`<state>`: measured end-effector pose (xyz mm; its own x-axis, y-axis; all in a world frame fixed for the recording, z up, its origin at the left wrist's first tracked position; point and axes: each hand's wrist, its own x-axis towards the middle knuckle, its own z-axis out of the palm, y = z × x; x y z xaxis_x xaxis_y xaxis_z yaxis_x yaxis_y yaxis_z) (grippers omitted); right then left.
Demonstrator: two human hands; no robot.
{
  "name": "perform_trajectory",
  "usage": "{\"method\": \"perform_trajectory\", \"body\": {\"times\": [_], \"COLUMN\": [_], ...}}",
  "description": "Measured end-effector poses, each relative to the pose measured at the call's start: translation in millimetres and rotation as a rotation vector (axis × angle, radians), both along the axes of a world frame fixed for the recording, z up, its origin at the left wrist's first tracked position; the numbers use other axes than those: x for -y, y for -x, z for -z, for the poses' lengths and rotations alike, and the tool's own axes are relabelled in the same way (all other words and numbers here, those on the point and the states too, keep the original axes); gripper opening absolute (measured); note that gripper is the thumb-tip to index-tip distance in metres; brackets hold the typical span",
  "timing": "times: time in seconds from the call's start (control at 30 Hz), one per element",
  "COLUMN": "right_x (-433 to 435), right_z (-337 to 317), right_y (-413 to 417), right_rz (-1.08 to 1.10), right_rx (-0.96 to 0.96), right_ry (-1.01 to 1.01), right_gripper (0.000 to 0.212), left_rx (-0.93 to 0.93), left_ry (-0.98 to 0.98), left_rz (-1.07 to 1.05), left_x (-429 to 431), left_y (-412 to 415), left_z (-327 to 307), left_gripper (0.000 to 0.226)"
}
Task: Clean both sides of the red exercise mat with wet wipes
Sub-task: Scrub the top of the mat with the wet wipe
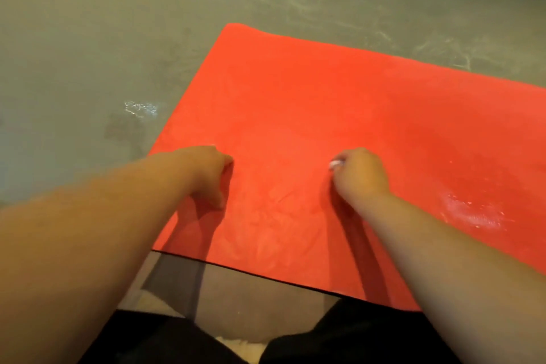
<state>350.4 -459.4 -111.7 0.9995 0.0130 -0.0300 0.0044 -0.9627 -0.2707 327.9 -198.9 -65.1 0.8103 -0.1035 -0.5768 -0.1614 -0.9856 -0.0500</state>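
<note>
On the smooth concrete floor (88, 38), the mat (325, 97), lying flat from centre out to 3 o'clock, could slide or ruck under a hard push. Its red face looks streaked, with a wet sheen at 4 o'clock. The left hand (206, 174) curls knuckles-down on it, nothing visible inside; the right hand (360, 177) clutches a white wipe (336, 163).

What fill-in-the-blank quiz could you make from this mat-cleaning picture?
1. The left hand and the right hand both rest on the ____ mat.
2. The white wipe peeks out of the ____ hand.
3. The floor beneath the mat is ____ in colour.

Missing words: red; right; grey.
</note>
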Motion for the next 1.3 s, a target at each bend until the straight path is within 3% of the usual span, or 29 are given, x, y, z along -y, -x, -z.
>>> {"method": "perform_trajectory", "body": {"times": [0.07, 0.13, 0.23, 0.3, 0.43, 0.5, 0.57, 0.67, 0.8, 0.9, 1.07, 1.3], "right_x": [-6.4, -49.4, -113.5, -115.9, -42.1, 3.8, 14.4, -29.4, -81.1, -54.9, 8.1, -71.2], "right_z": [2.0, 5.7, 0.1, -3.7, -6.9, -16.5, -23.0, -19.1, -15.3, -19.2, -44.8, -27.1], "right_y": [1.6, 27.3, 80.7, 87.4, 48.8, 37.0, 44.1, 70.0, 100.4, 93.6, 93.1, 119.4], "right_rz": [0.082, -0.069, -0.442, -0.524, -0.193, 0.054, 0.146, -0.03, -0.325, -0.226, 0.246, -0.175], "right_rx": [-0.003, -0.022, -0.072, -0.085, -0.104, -0.112, -0.156, -0.125, -0.12, -0.195, -0.425, -0.275], "right_ry": [-0.008, -0.051, -0.127, -0.176, 0.017, 0.151, 0.229, 0.159, 0.01, 0.051, 0.234, -0.032], "right_gripper": [0.024, 0.025, 0.022, 0.018, 0.016, 0.02, 0.021, 0.022, 0.023, 0.02, 0.03, 0.018], "left_rx": [-0.055, -0.083, -0.029, 0.003, -0.036, -0.089, -0.156, -0.202, -0.147, -0.149, -0.132, -0.099], "left_ry": [-0.043, -0.031, -0.004, -0.003, -0.037, -0.021, -0.012, -0.072, -0.166, -0.192, -0.168, -0.117], "left_rz": [-0.101, -0.162, -0.17, -0.172, -0.162, -0.179, -0.201, -0.118, 0.037, 0.093, 0.144, 0.212], "left_x": [-25.7, -36.7, -33.6, -29.8, -21.2, -15.7, -8.4, 10.7, 37.8, 42.0, 37.7, 47.6], "left_y": [7.8, 13.8, 11.3, 9.2, 9.0, 8.4, 8.3, 10.1, 12.3, 10.5, 9.7, 15.1], "left_z": [0.0, 3.6, 3.8, 2.2, 0.3, -1.9, -5.7, -11.6, -15.7, -10.8, -7.9, -6.9], "left_gripper": [0.101, 0.112, 0.103, 0.094, 0.079, 0.061, 0.043, 0.033, 0.035, 0.034, 0.032, 0.052]}}
